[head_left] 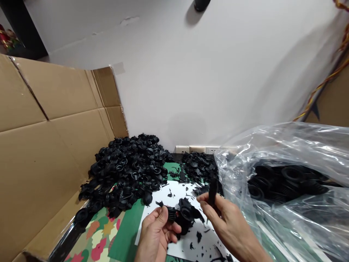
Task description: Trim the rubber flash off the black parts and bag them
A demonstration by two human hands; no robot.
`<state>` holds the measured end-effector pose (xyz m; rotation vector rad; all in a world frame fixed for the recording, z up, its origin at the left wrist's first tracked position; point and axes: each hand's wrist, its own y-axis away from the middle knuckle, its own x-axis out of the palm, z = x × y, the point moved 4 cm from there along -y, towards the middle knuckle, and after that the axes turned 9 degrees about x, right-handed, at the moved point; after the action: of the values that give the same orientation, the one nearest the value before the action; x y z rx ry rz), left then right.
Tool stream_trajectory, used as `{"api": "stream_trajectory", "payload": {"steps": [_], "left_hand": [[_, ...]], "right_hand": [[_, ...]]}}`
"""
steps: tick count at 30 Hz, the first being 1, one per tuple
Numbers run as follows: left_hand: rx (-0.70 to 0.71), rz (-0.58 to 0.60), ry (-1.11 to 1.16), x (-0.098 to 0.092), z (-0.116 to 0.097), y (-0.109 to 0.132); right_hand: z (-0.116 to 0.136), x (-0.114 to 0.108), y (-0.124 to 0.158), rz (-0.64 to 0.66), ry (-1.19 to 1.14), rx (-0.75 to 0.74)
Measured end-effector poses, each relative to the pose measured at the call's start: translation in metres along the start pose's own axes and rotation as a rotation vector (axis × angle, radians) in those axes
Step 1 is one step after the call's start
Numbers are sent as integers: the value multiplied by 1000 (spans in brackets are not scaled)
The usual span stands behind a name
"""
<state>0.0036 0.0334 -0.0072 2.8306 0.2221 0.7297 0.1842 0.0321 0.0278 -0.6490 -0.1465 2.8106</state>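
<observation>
My left hand (pixel 158 231) is closed around a black ribbed rubber bellows (pixel 171 214), pinched between thumb and fingers. Just right of it, partly behind my fingers, sits another dark rubber piece (pixel 186 213) with a round opening and ragged edges; whether my fingers touch it I cannot tell. A dark, slim-handled tool (pixel 213 191) stands upright in my right hand (pixel 226 214), its thin tip pointing down near the rubber pieces. Under both hands lies a white sheet (pixel 201 247), scattered with black rubber scraps (pixel 199 236).
A big heap of black rubber parts (pixel 131 163) rises at the left against a cardboard panel (pixel 68 94). Behind the sheet is a smaller pile of black pieces (pixel 200 165). At the right, a clear plastic bag (pixel 234 174) holds ribbed black parts (pixel 289 182). Wall sockets (pixel 197 149) are at the back.
</observation>
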Motion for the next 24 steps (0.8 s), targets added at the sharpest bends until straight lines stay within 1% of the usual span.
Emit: {"api": "stream_trajectory", "payload": {"steps": [2,4,7,9,12,16,20,24], "left_hand": [[29,-1,-10,3,-1,0],[60,-9,-12,5,0,-2],[114,-26,1,7,3,-5],[156,-23,12,9,6,-8],[222,-31,26,11,7,-9],[344,-55,-28,13,4,-7],[415,-25,-145,16,1,-2],[416,26,-168,19,1,0]], "right_hand": [[3,2,3,19,-10,-19],[6,7,6,39,-74,-24],[12,22,11,30,-217,-65],[14,34,14,22,-240,-114],[10,48,17,11,-174,-130],[0,52,15,-6,-24,-166],[-8,57,12,64,131,-196],[-11,61,12,119,183,-194]]}}
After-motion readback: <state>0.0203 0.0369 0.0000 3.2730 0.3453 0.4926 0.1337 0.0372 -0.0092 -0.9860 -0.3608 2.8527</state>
